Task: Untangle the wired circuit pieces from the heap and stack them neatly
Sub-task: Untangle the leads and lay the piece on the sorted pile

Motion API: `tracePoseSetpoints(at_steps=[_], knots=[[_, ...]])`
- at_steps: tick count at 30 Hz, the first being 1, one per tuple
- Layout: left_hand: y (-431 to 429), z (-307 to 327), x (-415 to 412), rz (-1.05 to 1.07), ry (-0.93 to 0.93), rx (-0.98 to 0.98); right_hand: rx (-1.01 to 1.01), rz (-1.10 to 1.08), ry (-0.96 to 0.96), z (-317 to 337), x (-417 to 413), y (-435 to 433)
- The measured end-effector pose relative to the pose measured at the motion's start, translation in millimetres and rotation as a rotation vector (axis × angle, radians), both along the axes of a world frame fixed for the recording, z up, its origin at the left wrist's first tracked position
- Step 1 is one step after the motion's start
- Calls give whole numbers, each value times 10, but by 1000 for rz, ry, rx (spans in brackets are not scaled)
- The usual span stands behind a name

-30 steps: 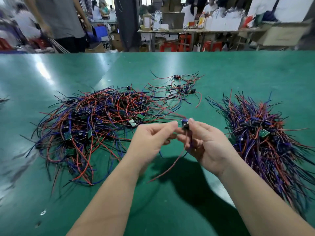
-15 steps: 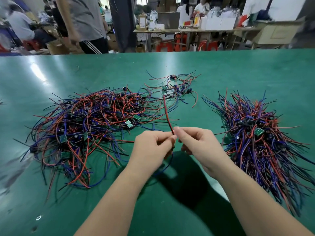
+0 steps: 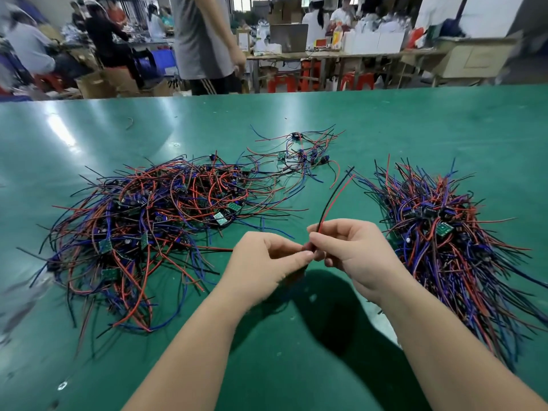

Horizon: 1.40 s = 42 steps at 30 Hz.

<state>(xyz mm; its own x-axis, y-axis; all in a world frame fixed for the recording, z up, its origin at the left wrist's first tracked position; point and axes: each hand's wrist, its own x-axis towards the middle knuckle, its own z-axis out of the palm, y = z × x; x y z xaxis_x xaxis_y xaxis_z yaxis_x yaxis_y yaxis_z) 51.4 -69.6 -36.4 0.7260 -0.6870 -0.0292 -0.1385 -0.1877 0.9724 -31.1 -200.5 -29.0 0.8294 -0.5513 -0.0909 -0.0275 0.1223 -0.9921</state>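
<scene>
A big tangled heap point(image 3: 142, 229) of small green circuit boards with red, blue and black wires lies on the left of the green table point(image 3: 415, 129). On the right lies a stacked pile point(image 3: 439, 232) of the same pieces, wires fanned outward. Between them, above the table, my left hand point(image 3: 267, 262) and my right hand point(image 3: 353, 250) meet fingertip to fingertip and pinch one wired piece. Its red and black wires point(image 3: 333, 200) stick up and to the right from my right fingers. Its board is hidden between my fingers.
A small loose cluster point(image 3: 305, 152) of wired pieces lies further back at the middle. A person point(image 3: 204, 40) stands at the table's far edge. Other people, benches, boxes and red stools fill the room behind.
The held wires have swung from pointing up-left to up-right, and a black wire now shows beside the red. Both hands stayed together at the middle; the view shifted.
</scene>
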Motion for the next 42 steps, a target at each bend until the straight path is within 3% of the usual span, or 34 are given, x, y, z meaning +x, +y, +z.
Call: tracePoseSetpoints(at_steps=[5, 10, 20, 23, 25, 28, 30, 35, 38, 42], knots=[[37, 94, -49, -134, 334, -56, 37, -207, -122, 160, -51, -206], [32, 103, -114, -275, 311, 20, 155, -387, -265, 236, -117, -378], [82, 110, -132, -464, 195, 49, 159, -469, -312, 213, -115, -388], [67, 118, -183, -508, 283, -107, 254, -415, -278, 178, -75, -372], [32, 136, -196, -480, 454, -284, 323, -356, -185, 132, -40, -351], [-16, 163, -181, -325, 694, -538, 263, -104, -26, 63, -29, -235], [-36, 168, -153, -190, 753, -629, 164, 87, -35, 12, -33, -151], [-91, 97, -115, 46, 612, -687, 188, 212, -325, 28, -12, 1], [-101, 56, -146, 98, 369, -619, 326, 80, -330, 73, 0, 21], [-107, 23, -172, -17, 86, -443, 485, -85, -307, 136, 21, 6]])
